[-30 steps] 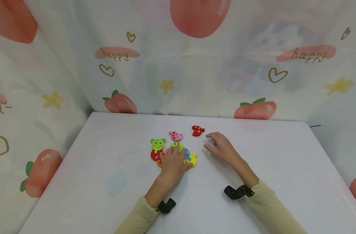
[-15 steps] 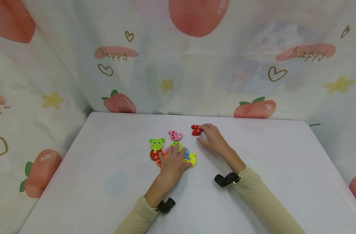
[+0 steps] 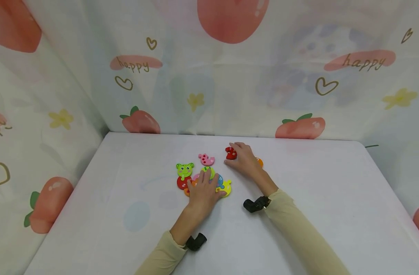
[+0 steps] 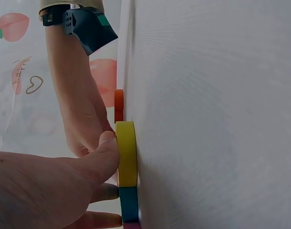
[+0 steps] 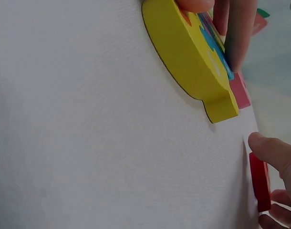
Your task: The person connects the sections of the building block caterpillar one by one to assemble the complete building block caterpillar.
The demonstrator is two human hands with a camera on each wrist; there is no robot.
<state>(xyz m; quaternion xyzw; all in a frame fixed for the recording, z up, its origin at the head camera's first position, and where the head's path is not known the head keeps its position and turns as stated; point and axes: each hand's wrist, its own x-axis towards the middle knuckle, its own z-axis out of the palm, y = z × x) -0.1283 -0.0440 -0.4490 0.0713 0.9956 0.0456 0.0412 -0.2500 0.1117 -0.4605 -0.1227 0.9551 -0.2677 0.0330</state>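
Observation:
My left hand (image 3: 203, 189) lies flat with straight fingers on a cluster of joined puzzle pieces: a green frog head (image 3: 184, 169), a red piece below it (image 3: 180, 183), a blue piece (image 3: 220, 179) and a yellow end piece (image 3: 227, 188). In the left wrist view its thumb (image 4: 95, 160) presses the yellow piece's edge (image 4: 127, 152). My right hand (image 3: 239, 157) reaches to a loose red piece (image 3: 230, 153) at the back. In the right wrist view, the thumb (image 5: 274, 150) and fingers sit on either side of the red piece (image 5: 260, 181), pinching it on the table.
A loose pink piece (image 3: 206, 159) lies between the cluster and the red piece. An orange piece (image 3: 260, 162) peeks out behind my right hand. The white table (image 3: 299, 198) is walled by a patterned curtain (image 3: 230, 84) at the back and left.
My right hand has moved left and away from me onto the red piece and closed its fingers on it. An orange piece now shows behind it. The left hand has stayed put.

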